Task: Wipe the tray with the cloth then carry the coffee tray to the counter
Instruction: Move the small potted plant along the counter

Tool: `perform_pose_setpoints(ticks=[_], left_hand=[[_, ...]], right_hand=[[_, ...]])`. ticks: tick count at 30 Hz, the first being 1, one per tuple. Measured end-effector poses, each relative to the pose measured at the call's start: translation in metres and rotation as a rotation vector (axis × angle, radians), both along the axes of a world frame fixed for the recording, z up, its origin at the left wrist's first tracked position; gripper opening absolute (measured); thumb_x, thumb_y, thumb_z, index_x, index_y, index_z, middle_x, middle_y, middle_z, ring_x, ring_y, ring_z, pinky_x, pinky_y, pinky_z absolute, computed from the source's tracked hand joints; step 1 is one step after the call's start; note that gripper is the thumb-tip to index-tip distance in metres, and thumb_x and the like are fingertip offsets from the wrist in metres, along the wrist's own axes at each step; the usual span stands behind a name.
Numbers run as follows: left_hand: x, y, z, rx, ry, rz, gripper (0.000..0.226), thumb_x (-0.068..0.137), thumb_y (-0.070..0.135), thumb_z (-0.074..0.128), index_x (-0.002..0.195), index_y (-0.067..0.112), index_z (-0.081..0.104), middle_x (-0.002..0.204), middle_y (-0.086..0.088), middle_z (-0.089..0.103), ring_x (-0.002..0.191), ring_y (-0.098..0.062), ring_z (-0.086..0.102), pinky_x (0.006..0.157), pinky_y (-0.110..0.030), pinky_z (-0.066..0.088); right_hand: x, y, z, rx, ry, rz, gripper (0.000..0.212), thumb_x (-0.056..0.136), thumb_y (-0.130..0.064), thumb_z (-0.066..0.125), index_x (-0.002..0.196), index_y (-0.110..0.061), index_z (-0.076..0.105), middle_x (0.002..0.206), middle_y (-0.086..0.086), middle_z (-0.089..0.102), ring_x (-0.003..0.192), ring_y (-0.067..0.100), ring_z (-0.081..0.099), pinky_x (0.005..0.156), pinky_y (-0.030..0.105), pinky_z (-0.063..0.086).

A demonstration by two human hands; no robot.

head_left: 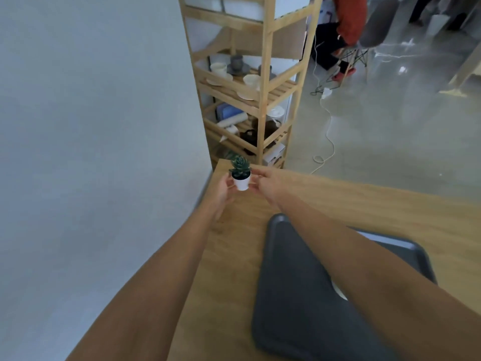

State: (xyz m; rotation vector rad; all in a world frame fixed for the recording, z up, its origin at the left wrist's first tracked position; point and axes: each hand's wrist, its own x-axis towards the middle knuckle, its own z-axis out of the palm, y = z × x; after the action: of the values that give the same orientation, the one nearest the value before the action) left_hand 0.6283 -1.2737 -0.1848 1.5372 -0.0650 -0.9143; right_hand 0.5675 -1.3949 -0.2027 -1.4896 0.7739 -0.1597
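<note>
A dark grey tray (291, 295) lies on the wooden table (234, 256), partly hidden under my right forearm. A small pale object (338, 291) peeks out on the tray beside that arm. At the table's far left corner stands a small potted succulent (241, 175) in a white pot. My left hand (223, 190) touches the pot from the left and my right hand (265, 182) pinches it from the right. No cloth is in view.
A grey wall runs along the table's left side. A wooden shelf unit (263, 82) with cups, plates and jars stands beyond the table's corner. White cables (328, 131) trail over the glossy floor, and a person sits on a chair (364, 35) further back.
</note>
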Motion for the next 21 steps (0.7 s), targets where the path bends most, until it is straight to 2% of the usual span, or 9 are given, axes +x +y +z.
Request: perform_pose_setpoints(ticks=[4,6,8,12,14,18,21], left_hand=[[0.024,0.003,-0.012,0.008,-0.013,0.021,0.041,0.101,0.038,0.031,0.131,0.019,0.051,0.131,-0.007,0.059,0.109,-0.018,0.057,0.102,-0.042,0.038],[0.033,0.001,-0.017,0.005,-0.002,0.031,0.042,0.101,0.037,0.031,0.133,0.018,0.05,0.131,-0.007,0.059,0.11,-0.018,0.057,0.098,-0.04,0.039],[0.039,-0.002,-0.021,0.004,0.006,0.032,0.043,0.101,0.037,0.032,0.134,0.018,0.05,0.13,-0.006,0.059,0.112,-0.019,0.057,0.099,-0.04,0.04],[0.043,-0.007,-0.026,-0.019,0.014,0.026,0.039,0.1,0.036,0.033,0.13,0.02,0.052,0.122,-0.001,0.061,0.107,-0.015,0.056,0.102,-0.042,0.038],[0.043,-0.008,-0.028,-0.022,0.007,0.017,0.037,0.1,0.037,0.033,0.128,0.022,0.052,0.12,0.002,0.061,0.113,-0.016,0.054,0.104,-0.043,0.037],[0.038,-0.008,-0.028,0.028,-0.041,-0.007,0.044,0.099,0.041,0.033,0.138,0.025,0.045,0.141,0.001,0.052,0.13,-0.019,0.046,0.101,-0.041,0.037],[0.034,-0.005,-0.029,0.068,-0.077,0.033,0.048,0.1,0.04,0.033,0.144,0.023,0.037,0.15,-0.002,0.04,0.136,-0.023,0.038,0.107,-0.042,0.037]], right_hand=[[0.029,0.004,-0.015,0.019,0.027,0.022,0.039,0.098,0.0,0.038,0.137,-0.001,0.046,0.127,0.021,0.059,0.101,0.025,0.058,0.1,0.043,0.046],[0.037,0.003,-0.021,0.013,0.035,0.024,0.039,0.098,-0.001,0.039,0.137,-0.003,0.046,0.124,0.019,0.061,0.1,0.025,0.059,0.101,0.044,0.047],[0.042,0.002,-0.023,0.014,0.035,0.023,0.04,0.098,-0.001,0.039,0.137,-0.004,0.046,0.121,0.016,0.061,0.104,0.028,0.06,0.102,0.043,0.047],[0.044,-0.001,-0.026,-0.07,0.048,0.023,0.041,0.097,-0.004,0.037,0.137,-0.006,0.048,0.128,0.017,0.06,0.116,0.03,0.058,0.103,0.047,0.046],[0.042,0.0,-0.025,-0.106,0.053,0.029,0.042,0.097,-0.005,0.037,0.137,-0.008,0.048,0.13,0.015,0.06,0.119,0.029,0.056,0.104,0.046,0.045],[0.037,0.002,-0.021,-0.135,0.059,0.041,0.043,0.097,-0.008,0.039,0.14,-0.009,0.044,0.14,0.012,0.052,0.126,0.024,0.049,0.109,0.047,0.04],[0.03,0.004,-0.017,-0.126,0.055,0.03,0.045,0.097,-0.009,0.039,0.142,-0.008,0.039,0.146,0.012,0.045,0.128,0.025,0.046,0.111,0.048,0.037]])
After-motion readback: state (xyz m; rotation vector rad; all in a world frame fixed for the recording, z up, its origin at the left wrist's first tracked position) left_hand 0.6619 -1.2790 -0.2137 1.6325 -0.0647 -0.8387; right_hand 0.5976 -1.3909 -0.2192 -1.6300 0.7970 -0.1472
